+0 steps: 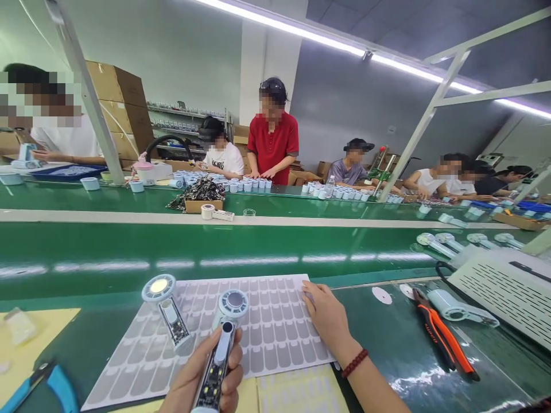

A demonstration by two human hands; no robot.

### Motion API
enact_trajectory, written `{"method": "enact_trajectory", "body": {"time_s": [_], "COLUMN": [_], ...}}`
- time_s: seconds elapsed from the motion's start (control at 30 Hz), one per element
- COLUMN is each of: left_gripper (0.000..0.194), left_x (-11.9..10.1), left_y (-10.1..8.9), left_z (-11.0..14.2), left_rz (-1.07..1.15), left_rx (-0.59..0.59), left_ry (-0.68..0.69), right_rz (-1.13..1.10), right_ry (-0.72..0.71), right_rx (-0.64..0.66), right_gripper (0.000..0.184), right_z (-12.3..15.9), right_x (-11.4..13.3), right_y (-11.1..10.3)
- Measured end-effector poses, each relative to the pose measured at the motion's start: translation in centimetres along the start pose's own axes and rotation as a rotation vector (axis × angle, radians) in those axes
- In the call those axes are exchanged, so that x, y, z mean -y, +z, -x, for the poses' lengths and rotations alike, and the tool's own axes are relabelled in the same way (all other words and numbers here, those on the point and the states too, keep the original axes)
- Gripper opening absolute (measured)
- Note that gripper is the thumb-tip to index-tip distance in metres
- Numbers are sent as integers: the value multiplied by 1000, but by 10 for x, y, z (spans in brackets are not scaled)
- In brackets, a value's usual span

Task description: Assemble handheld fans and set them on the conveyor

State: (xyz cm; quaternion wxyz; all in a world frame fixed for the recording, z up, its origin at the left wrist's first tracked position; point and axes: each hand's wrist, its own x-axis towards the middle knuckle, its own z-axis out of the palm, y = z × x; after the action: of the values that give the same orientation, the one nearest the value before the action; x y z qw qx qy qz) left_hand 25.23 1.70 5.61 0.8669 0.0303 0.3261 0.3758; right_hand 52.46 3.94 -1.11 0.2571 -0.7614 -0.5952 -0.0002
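My left hand is closed around the handle of a small hand-held fan unit with a round white head and an exposed circuit board. A second, similar fan unit lies to its left on a white sticker sheet printed with rows of grey labels. My right hand rests on the right edge of that sheet, fingertips pressing near its top corner. A red bead bracelet sits on that wrist.
Orange-handled pliers and a white fan part lie right of the sheet, beside a white vented device. Blue-handled cutters lie at lower left. A green conveyor belt runs across; several people work beyond it among white parts.
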Motion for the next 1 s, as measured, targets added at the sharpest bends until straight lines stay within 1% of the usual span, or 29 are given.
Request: {"method": "enact_trajectory", "body": {"time_s": [0.1, 0.2, 0.27, 0.4, 0.47, 0.57, 0.77, 0.9, 1.0], "left_gripper": [22, 20, 18, 15, 14, 13, 9, 10, 12], "left_x": [-1, -4, -7, -12, -13, -13, -16, -20, -21], "left_y": [5, 11, 15, 22, 23, 22, 18, 16, 13], "left_z": [-3, -3, -2, 1, 2, 1, 2, 4, 5], "left_rz": [34, 60, 78, 130, 155, 164, 65, 81, 91], "left_rx": [-46, -91, -105, -121, -121, -126, -115, -93, -78], "left_ry": [22, 25, 30, 16, 8, 8, 47, 35, 27], "right_rz": [-29, -41, -41, -63, -73, -57, -9, -11, 2], "right_ry": [-4, 10, 18, 10, 8, 7, -17, -43, -28], "right_rx": [-9, -18, -20, -18, -21, -23, -3, -6, -26], "right_gripper": [30, 36, 37, 31, 33, 39, 30, 32, 34], "right_z": [-1, -1, -2, -4, -6, -6, -4, -6, -5], "right_x": [-2, -2, -3, -4, -3, -2, 2, 4, 5], "right_y": [1, 1, 0, -1, -1, -2, -4, -5, -5]}}
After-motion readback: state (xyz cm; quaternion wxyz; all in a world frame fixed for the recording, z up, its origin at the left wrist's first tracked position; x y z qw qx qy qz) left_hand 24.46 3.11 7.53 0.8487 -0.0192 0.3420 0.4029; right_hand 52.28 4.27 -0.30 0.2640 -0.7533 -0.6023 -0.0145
